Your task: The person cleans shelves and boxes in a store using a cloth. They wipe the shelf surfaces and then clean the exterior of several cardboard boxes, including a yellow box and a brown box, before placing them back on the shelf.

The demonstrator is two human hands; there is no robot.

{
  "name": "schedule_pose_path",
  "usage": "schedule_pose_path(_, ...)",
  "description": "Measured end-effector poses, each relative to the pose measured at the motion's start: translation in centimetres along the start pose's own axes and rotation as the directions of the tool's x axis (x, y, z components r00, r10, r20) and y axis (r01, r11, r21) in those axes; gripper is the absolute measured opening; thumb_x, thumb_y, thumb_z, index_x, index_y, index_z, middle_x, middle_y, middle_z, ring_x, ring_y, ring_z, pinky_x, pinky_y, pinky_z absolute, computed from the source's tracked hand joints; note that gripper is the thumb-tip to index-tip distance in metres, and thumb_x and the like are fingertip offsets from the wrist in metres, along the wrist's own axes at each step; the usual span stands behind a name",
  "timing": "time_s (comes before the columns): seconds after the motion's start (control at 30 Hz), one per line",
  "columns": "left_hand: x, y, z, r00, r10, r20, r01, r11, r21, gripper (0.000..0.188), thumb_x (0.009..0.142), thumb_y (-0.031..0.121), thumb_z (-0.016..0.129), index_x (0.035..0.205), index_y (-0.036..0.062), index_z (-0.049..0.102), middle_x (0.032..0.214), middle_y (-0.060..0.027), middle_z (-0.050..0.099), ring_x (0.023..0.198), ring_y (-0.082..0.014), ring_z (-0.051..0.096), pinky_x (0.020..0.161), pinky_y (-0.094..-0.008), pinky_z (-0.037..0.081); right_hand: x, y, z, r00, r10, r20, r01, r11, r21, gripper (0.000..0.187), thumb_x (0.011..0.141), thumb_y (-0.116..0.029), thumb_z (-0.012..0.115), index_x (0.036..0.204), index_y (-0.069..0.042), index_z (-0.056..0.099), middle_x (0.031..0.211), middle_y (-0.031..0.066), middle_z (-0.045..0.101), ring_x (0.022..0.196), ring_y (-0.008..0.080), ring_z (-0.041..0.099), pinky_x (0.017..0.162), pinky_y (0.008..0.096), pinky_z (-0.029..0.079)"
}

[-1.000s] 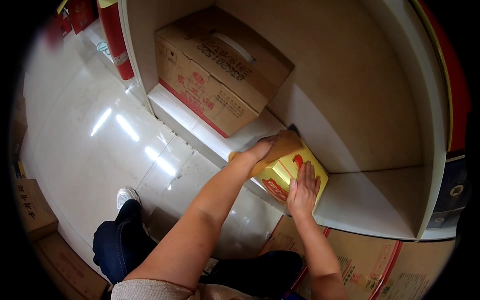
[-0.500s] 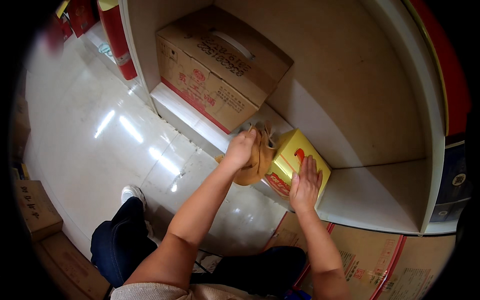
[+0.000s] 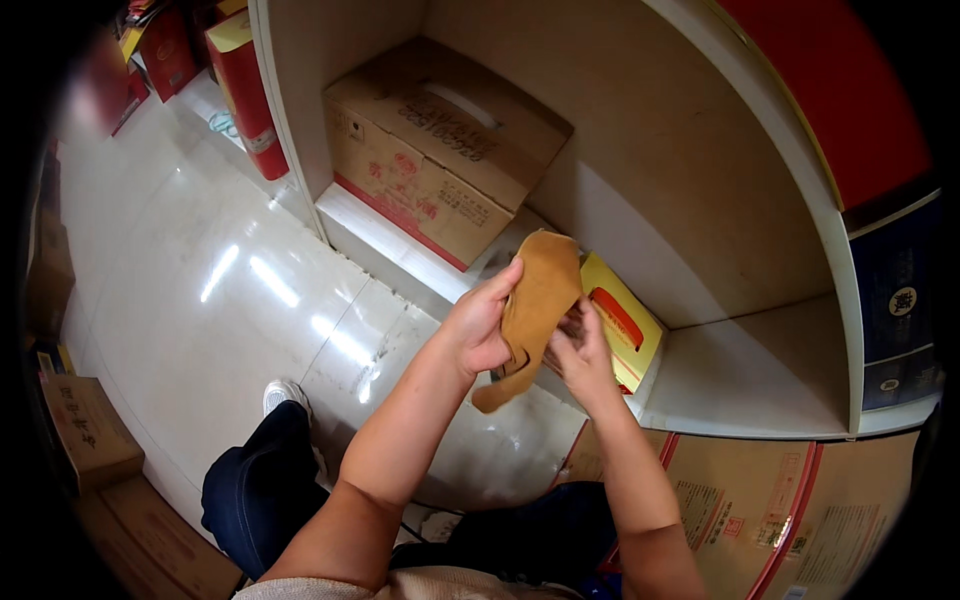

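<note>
While the left hand [image 3: 483, 325] grips the brown cloth [image 3: 545, 285] between both hands, the right hand [image 3: 585, 352] sits blurred at the cloth's right edge, its grip unclear, a yellow box [image 3: 622, 308] just beyond it.

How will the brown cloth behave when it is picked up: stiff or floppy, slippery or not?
The brown cloth probably bends easily, as its lower end curls below the left hand. It is likely light, because it looks thin. Its matte surface suggests it may not slip much.
</note>
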State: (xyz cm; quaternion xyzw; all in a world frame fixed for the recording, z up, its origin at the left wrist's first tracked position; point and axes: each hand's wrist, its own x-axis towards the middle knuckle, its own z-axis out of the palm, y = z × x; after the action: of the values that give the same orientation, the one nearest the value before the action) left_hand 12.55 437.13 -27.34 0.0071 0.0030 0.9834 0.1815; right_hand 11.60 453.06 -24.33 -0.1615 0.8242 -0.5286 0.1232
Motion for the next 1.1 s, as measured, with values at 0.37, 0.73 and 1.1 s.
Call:
schedule_pose_path(0.37, -2.2, -2.0, -7.8, 0.973, -0.067, -0.219, 0.136, 0.938, 0.320, 0.037, 0.089, 0.023, 0.051, 0.120, 0.0025, 0.046, 0.114, -0.0116, 0.055, 0.100, -0.0211, 0.056, 0.082, -0.0339, 0.049, 1.4, -1.2, 2.8, 0.979, -0.187, -0.078, 0.183, 0.981, -0.063, 0.013, 0.089, -0.010, 0.049, 0.099, -0.004, 0.054, 0.089, 0.0054, 0.058, 0.073, 0.0131, 0.054, 0.066, 0.0256, 0.046)
schedule_pose_path(0.73, -3.9, -4.0, -9.7, 0.989, 0.099, -0.110, -0.098, 0.995, 0.019, 0.044, 0.088, 0.029, 0.052, 0.125, 0.0090, 0.042, 0.125, -0.0092, 0.049, 0.109, -0.0235, 0.052, 0.092, -0.0400, 0.044, 1.5, -0.6, -0.7, 0.917, -0.394, -0.055, 0.248, 0.674, -0.696, 0.037, 0.081, -0.023, 0.058, 0.111, -0.002, 0.053, 0.114, 0.0178, 0.054, 0.106, 0.0335, 0.050, 0.090, 0.0439, 0.038)
schedule_pose_path(1.1, -5.5, -2.8, -10.6, 0.976, 0.202, -0.075, -0.208, 0.974, -0.088, 0.046, 0.084, 0.031, 0.055, 0.123, 0.0105, 0.043, 0.120, -0.0083, 0.050, 0.111, -0.0229, 0.049, 0.094, -0.0389, 0.040, 2.1, 5.8, -4.1, 0.815, -0.367, -0.449, -0.014, 0.762, -0.648, 0.024, 0.070, -0.023, 0.070, 0.081, -0.006, 0.057, 0.080, 0.0070, 0.056, 0.080, 0.0268, 0.050, 0.077, 0.0389, 0.037)
